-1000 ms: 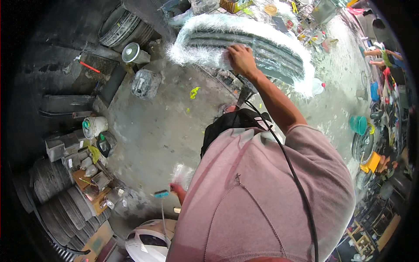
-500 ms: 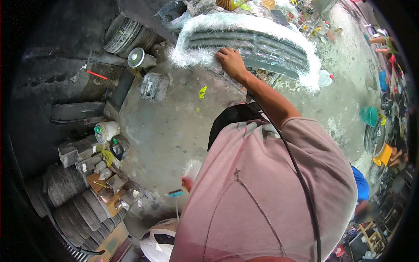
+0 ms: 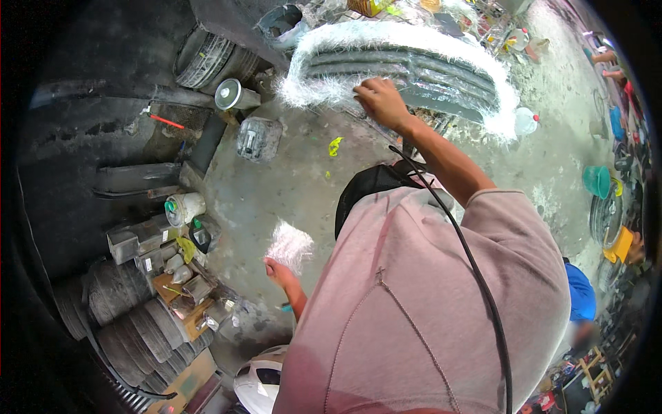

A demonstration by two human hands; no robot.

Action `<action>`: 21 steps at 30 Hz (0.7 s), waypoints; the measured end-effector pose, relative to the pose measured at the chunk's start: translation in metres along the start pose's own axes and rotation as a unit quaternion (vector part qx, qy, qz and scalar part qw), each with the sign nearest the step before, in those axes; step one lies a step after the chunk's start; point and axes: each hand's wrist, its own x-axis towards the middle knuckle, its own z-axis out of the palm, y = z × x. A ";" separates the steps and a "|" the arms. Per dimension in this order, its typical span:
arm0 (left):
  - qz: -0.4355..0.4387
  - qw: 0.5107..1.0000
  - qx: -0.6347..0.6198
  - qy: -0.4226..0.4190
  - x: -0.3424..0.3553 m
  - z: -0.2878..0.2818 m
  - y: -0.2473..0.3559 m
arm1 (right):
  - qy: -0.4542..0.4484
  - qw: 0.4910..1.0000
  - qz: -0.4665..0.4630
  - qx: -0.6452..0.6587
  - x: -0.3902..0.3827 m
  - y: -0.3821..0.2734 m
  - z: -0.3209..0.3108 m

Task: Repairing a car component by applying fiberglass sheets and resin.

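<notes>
A long grey slatted panel (image 3: 448,79), like a vehicle grille or bumper, lies at the far side, its rim covered with shaggy white fibreglass strands (image 3: 314,91). My right hand (image 3: 383,101) is over the panel's near edge, beside the end of the lower left strip of strands. Its fingers are curled with the tips close together; what they pinch, if anything, is hidden. Out to the left, above the floor, my left hand (image 3: 280,270) grips a loose, frayed piece of white fibreglass mat (image 3: 289,243) by its lower edge.
A clear plastic jug (image 3: 258,140), a lidded can (image 3: 236,95) and tyres (image 3: 205,58) stand left of the panel. Boxes and a white bucket (image 3: 185,208) line the left side. A white helmet-like object (image 3: 261,383) is low beside me. A black cord (image 3: 476,283) crosses my shirt.
My left hand has come out from beside my body, moving left and forward, bringing the mat piece into fuller sight. My right hand stays at the panel's near edge. The whole view has shifted slightly.
</notes>
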 end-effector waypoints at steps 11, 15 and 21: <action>0.108 0.962 -0.160 -0.193 -0.015 0.041 0.162 | -0.045 0.979 0.125 0.154 0.013 0.001 -0.011; 0.141 0.949 -0.158 -0.236 -0.021 0.062 0.206 | 0.075 0.927 0.269 0.250 0.013 0.043 -0.053; 0.245 0.878 -0.246 -0.331 -0.042 0.096 0.268 | 0.152 0.921 0.355 0.038 0.035 0.017 -0.123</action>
